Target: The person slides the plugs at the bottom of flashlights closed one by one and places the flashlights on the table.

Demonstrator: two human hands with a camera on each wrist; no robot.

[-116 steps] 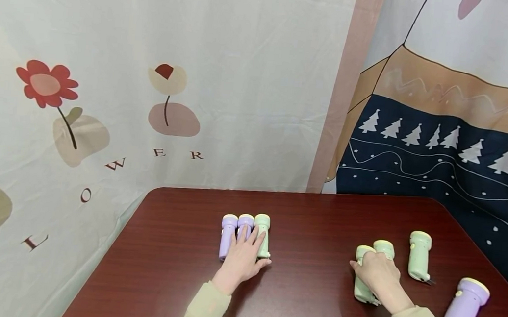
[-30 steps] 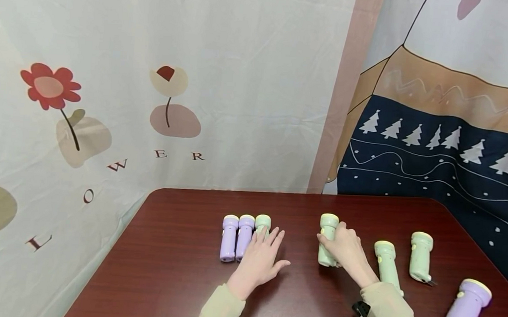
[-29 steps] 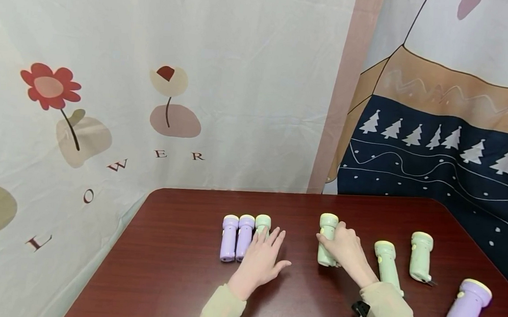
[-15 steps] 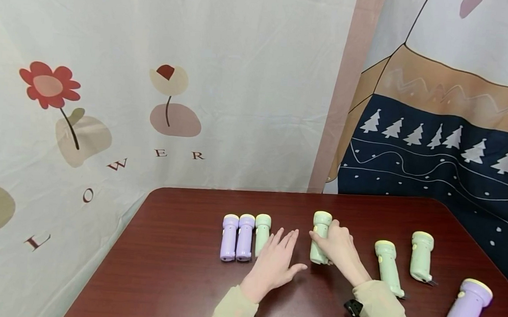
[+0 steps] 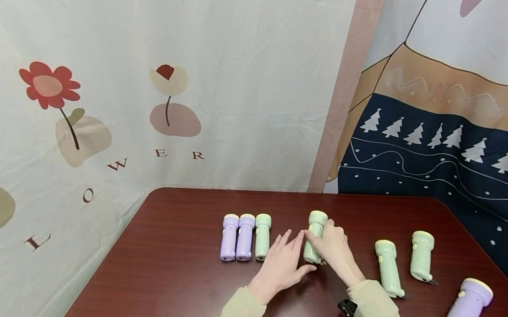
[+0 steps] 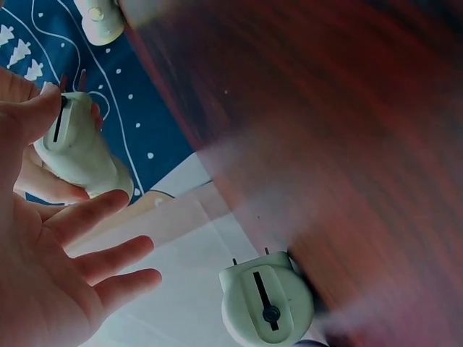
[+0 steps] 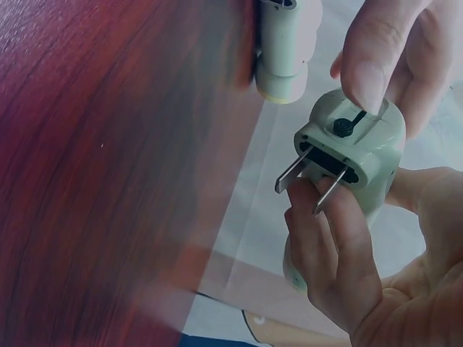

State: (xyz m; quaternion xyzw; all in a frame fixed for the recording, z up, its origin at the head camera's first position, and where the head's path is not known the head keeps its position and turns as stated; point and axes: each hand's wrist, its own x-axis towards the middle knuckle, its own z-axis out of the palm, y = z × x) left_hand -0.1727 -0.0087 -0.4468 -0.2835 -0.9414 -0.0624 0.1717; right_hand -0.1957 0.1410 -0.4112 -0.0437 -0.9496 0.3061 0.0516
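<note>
Flashlight row (image 5: 245, 239): two purple and one green are lined up on the worktop (image 5: 175, 271).
Right hand (image 5: 335, 245): a green flashlight (image 5: 317, 228) is clamped in its fingers, right of the row.
Left hand (image 5: 280, 262): fingers are spread apart, right of the row; whether the gripped flashlight is touched cannot be told.
Loose flashlights (image 5: 388, 269): two green and one purple are seen farther right of the row.

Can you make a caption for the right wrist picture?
Right fingers grip a green flashlight, its two metal prongs showing.

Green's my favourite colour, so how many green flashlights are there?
4: one green flashlight in the right hand, another beside two purple flashlights, a third and a fourth lying to that hand's right.
</note>
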